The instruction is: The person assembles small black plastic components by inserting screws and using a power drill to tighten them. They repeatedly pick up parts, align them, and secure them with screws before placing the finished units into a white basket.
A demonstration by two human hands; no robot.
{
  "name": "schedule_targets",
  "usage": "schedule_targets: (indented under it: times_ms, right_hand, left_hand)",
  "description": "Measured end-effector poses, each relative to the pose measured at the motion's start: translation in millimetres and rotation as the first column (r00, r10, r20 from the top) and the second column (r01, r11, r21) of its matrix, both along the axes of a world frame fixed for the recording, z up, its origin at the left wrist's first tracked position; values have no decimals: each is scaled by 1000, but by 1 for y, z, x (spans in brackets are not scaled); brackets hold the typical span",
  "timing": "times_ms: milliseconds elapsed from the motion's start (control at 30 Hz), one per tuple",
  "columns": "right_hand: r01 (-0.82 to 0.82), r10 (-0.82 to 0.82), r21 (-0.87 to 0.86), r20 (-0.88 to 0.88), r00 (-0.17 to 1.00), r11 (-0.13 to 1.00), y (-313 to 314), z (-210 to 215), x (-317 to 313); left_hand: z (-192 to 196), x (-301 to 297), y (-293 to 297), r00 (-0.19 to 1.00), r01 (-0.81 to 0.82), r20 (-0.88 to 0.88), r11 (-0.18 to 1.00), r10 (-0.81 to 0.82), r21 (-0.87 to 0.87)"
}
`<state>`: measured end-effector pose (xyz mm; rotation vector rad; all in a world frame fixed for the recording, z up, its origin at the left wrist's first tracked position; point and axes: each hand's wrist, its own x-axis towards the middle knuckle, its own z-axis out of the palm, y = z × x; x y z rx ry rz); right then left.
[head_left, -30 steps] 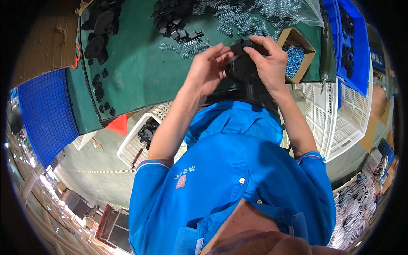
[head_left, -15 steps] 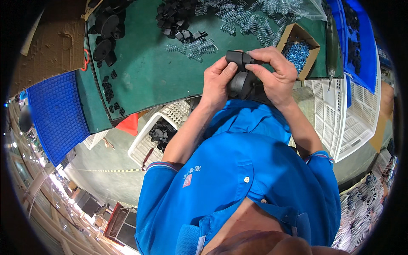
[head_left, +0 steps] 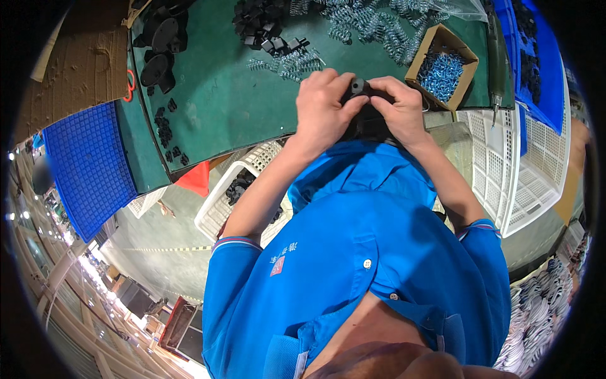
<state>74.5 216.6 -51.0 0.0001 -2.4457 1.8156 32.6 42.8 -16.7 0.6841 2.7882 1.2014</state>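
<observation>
A black plastic part [head_left: 359, 87] with a round end is held between my two hands, just over the table's near edge. My left hand [head_left: 324, 108] wraps round its left side, with the thumb pressed along it. From the right, my right hand [head_left: 399, 108] grips it with thumb and bent fingers. My fingers hide most of its shape. Beyond the hands, metal coil springs [head_left: 293, 63] lie beside a heap of small black blocks [head_left: 260, 25]. To the right of my right hand stands an open cardboard box [head_left: 467, 79] of blue screws [head_left: 441, 76].
More springs [head_left: 372, 28] pile up at the back of the green table [head_left: 221, 95]. Larger black parts [head_left: 158, 69] and small black pieces [head_left: 164, 129] lie at left. A screwdriver [head_left: 496, 69] lies at right by a blue bin [head_left: 546, 95]. White baskets [head_left: 211, 208] stand below.
The black part has been turned so its round end faces up. My left hand now wraps over it, where before it pinched the side. The view has shifted slightly.
</observation>
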Motion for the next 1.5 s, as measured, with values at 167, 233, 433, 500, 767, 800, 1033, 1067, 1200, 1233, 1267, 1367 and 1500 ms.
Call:
schedule_targets:
  times_ms: [167, 233, 433, 500, 767, 800, 1033, 1067, 1200, 1233, 1267, 1367, 1500]
  right_hand:
    - [138, -85, 438, -138, 987, 888, -8, -4, 0]
    - [118, -66, 455, -128, 990, 883, -5, -11, 4]
    - [66, 11, 452, -165, 986, 890, 2, -18, 10]
    - [43, 32, 452, -157, 987, 891, 4, -17, 9]
    - [-57, 129, 525, -101, 986, 849, 15, -13, 5]
    - [-80, 139, 519, -76, 987, 851, 16, -12, 6]
    - [276, -192, 543, -208, 959, 793, 102, 55, -2]
    - [384, -351, 621, -181, 919, 683, 139, 60, -16]
    - [14, -526, 941, 177, 832, 339, 235, 49, -56]
    - [-46, -544, 950, 216, 811, 310, 234, 40, -64]
    - [-102, -567, 955, 249, 785, 278, 233, 32, -70]
    - [8, -526, 886, 268, 807, 463, 247, 25, -75]
    - [493, -537, 231, 199, 820, 839, 260, 22, -48]
  left_hand:
    - [-16, 7, 14, 986, -23, -164, 996, 8, -87]
    - [-16, 6, 15, 992, 14, -123, 996, -25, -90]
    - [-9, 5, 17, 992, 116, -26, 976, -123, -183]
    - [-4, 4, 19, 990, 133, -13, 953, -141, -274]
    - [-5, 3, 29, 943, 151, -174, 833, -282, -532]
    - [-7, 2, 28, 937, 144, -198, 832, -290, -536]
    - [-13, 4, 25, 975, 107, -135, 902, -178, -417]
    - [-14, 6, 24, 977, 92, -138, 911, -159, -402]
    - [-14, -1, 28, 966, 122, -173, 931, -191, -344]
    - [-13, 1, 28, 969, 119, -163, 932, -184, -343]
    - [-14, 1, 27, 971, 119, -157, 933, -181, -339]
    - [-18, 1, 26, 970, 113, -170, 943, -173, -314]
    - [-20, 1, 28, 975, 105, -152, 937, -163, -333]
